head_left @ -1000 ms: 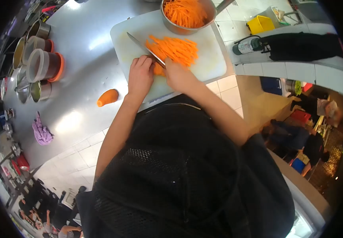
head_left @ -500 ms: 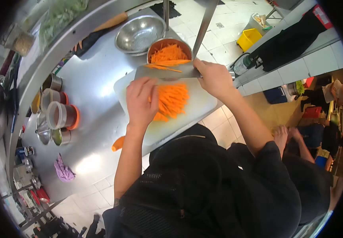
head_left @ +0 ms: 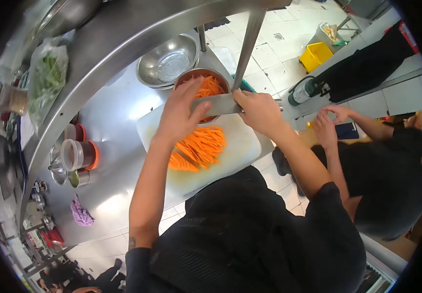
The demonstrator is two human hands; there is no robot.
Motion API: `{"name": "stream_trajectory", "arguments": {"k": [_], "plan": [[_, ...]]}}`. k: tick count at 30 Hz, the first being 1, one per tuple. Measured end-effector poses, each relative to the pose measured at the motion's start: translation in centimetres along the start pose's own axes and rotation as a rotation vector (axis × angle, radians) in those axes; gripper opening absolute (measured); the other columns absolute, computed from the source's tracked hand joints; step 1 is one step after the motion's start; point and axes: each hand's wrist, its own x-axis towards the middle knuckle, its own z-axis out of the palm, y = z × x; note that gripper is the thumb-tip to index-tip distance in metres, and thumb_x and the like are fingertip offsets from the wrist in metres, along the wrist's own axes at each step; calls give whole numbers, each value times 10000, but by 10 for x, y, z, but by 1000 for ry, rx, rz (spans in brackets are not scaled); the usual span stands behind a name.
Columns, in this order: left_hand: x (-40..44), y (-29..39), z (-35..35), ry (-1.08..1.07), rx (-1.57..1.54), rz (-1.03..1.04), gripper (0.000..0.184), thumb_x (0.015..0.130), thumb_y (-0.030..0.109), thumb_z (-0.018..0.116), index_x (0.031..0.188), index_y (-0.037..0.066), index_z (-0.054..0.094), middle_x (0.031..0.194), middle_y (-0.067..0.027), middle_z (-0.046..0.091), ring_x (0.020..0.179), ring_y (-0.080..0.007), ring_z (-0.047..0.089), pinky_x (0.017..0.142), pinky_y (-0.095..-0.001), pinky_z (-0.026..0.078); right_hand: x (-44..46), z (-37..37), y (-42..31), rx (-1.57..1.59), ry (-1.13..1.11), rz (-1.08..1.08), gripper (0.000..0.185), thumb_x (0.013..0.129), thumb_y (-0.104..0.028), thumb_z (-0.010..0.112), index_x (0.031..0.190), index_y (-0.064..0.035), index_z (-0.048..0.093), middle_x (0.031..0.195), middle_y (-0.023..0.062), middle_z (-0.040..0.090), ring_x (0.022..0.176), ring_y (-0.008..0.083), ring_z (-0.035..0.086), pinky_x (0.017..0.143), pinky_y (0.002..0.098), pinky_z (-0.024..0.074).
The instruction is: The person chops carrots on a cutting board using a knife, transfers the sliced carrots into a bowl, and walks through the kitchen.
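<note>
My right hand grips a wide-bladed knife, a cleaver by its shape. Its blade reaches left over the near rim of a metal bowl that holds shredded carrot. Beside the blade's left end is my left hand, fingers stretched out over the bowl and thumb apart, holding nothing I can see. Below both hands, cut carrot strips lie in a pile on a white cutting board. Carrot slices overlap at the pile's lower left.
Nested steel bowls stand behind the carrot bowl, near a shelf post. Tubs with orange lids and a purple cloth are on the steel table to the left. Another person is close on my right.
The blade has moved to the bowl's rim, and the carrot strips that lay on it are gone from it. My left hand has gone from the pile up to the bowl, its fingers now straighter.
</note>
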Motion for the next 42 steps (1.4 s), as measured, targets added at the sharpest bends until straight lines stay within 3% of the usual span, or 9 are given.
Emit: {"name": "stream_trajectory", "arguments": {"k": [2, 5, 10, 12, 14, 20, 27, 39, 42], "plan": [[-6, 32, -4, -229, -220, -56, 651, 983, 382, 658, 1476, -20, 520, 1507, -235, 538, 1417, -402, 486, 1196, -471, 355, 7, 7, 7, 9, 31, -27, 280, 820, -102, 692, 1085, -88, 600, 827, 136, 697, 771, 367, 715, 671, 486, 566], [-16, 20, 17, -124, -13, -14, 580, 985, 328, 662, 1446, -9, 556, 1450, -242, 587, 1391, -411, 510, 1174, -472, 383, 4, 5, 1, -10, 90, -70, 309, 804, -106, 721, 1088, -111, 599, 805, 151, 696, 777, 382, 710, 683, 504, 558], [-79, -2, -22, 643, -98, -260, 238, 953, 59, 671, 1177, -24, 673, 1050, -165, 695, 907, -313, 681, 826, -374, 548, -47, 1, -32, 158, -87, 198, 237, 886, -149, 696, 1100, -125, 598, 772, 169, 690, 806, 401, 703, 694, 520, 533], [-129, -16, -5, 632, -49, -313, 126, 941, -21, 639, 1062, -31, 674, 926, -136, 649, 754, -249, 628, 715, -335, 526, -71, 1, -48, 255, -128, 295, 205, 925, -167, 679, 1106, -119, 594, 760, 176, 685, 811, 409, 699, 702, 522, 525], [-176, -24, 19, 415, -70, -468, 135, 930, -5, 658, 1064, -8, 676, 999, -142, 661, 856, -283, 643, 779, -371, 536, -99, 15, -62, 463, -274, 372, 184, 995, -192, 617, 1146, -95, 573, 801, 229, 681, 826, 455, 679, 728, 546, 506], [-216, -34, 58, 241, 134, -306, 149, 894, 32, 693, 1043, 34, 685, 1122, -112, 654, 1054, -345, 592, 918, -430, 509, -133, 63, -104, 591, -492, 311, 252, 1024, -152, 538, 1211, 7, 479, 876, 333, 648, 879, 546, 624, 754, 601, 470], [-220, -50, 79, 296, 196, -237, 159, 890, 56, 696, 1048, 47, 691, 1106, -100, 668, 1032, -333, 600, 924, -415, 508, -117, 52, -161, 408, -500, 177, 239, 911, -17, 507, 1129, 71, 463, 799, 325, 642, 800, 528, 639, 735, 605, 490], [-224, -58, 83, 360, 178, -202, 188, 866, 74, 716, 1053, 64, 699, 1118, -67, 662, 1050, -299, 600, 923, -404, 506, -118, 42, -207, 166, -618, 181, 269, 867, -17, 528, 1113, 76, 467, 751, 296, 655, 737, 488, 676, 685, 577, 549], [-226, -58, 84, 380, 153, -189, 198, 864, 71, 712, 1061, 68, 694, 1120, -67, 656, 1056, -298, 598, 922, -406, 505, -118, 121, -181, 190, -490, 207, 269, 869, -10, 525, 1118, 74, 469, 765, 306, 661, 745, 491, 685, 694, 591, 547]]}}
